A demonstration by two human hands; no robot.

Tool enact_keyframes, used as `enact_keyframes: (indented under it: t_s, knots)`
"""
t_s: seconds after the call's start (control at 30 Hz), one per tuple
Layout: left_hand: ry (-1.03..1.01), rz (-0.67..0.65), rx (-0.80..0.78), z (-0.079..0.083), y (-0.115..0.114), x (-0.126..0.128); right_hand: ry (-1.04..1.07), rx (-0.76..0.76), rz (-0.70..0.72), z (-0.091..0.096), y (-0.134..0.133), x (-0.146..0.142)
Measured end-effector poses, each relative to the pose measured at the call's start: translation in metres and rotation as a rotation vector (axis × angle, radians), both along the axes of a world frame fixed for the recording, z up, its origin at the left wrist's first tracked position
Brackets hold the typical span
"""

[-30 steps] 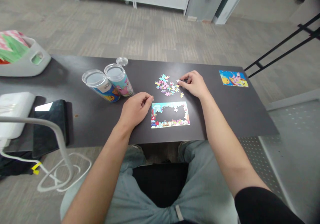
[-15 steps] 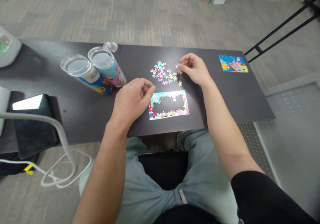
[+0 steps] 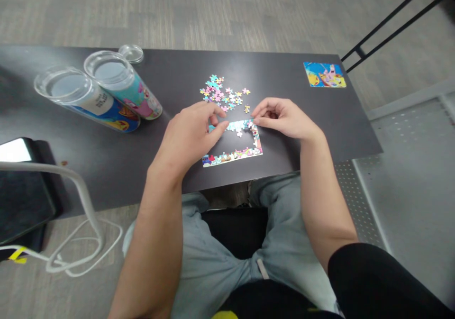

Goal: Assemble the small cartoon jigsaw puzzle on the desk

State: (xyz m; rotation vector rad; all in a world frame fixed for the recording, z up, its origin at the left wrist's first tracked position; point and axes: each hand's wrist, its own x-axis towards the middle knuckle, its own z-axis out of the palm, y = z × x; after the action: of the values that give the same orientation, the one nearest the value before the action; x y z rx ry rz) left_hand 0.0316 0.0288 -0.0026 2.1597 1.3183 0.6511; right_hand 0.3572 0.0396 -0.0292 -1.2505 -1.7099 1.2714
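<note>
1. Puzzle [image 3: 232, 156]: flat on table [image 3: 341, 129], middle unfilled
2. Right hand [image 3: 287, 118]: fingertips together at puzzle's top-right corner; can't tell if gripping anything
3. Left hand [image 3: 188, 136]: thumb and forefinger parted over puzzle's left end
4. Pieces [image 3: 217, 94]: beyond puzzle
5. Likely fitting step; calls for lining up tabs

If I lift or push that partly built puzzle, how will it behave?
The partly built puzzle would likely sag or split when lifted, being narrow strips of interlocked pieces around an open middle. Looking thin and flat, it is probably light and more apt to slide than tip.
</note>
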Motion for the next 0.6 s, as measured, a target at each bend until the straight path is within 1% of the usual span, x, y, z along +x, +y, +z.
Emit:
enact_keyframes:
  t_s: [0.1, 0.2, 0.3, 0.47, 0.6]
  knots:
    - [0.035, -0.029, -0.018, 0.000, 0.000, 0.004, -0.015, -0.065, 0.113, 0.005, -0.001, 0.001]
    - [0.070, -0.072, -0.026, -0.001, 0.000, 0.008, -0.050, -0.060, 0.176, 0.008, 0.001, 0.001]
    - [0.089, -0.115, -0.033, -0.003, 0.000, 0.015, -0.051, -0.042, 0.175, 0.010, 0.002, 0.001]
    - [0.083, -0.147, -0.023, -0.011, -0.001, 0.031, -0.071, -0.027, 0.117, 0.009, 0.006, 0.006]
    - [0.085, -0.179, -0.012, -0.013, -0.001, 0.041, -0.090, -0.026, 0.136, 0.009, 0.008, 0.008]
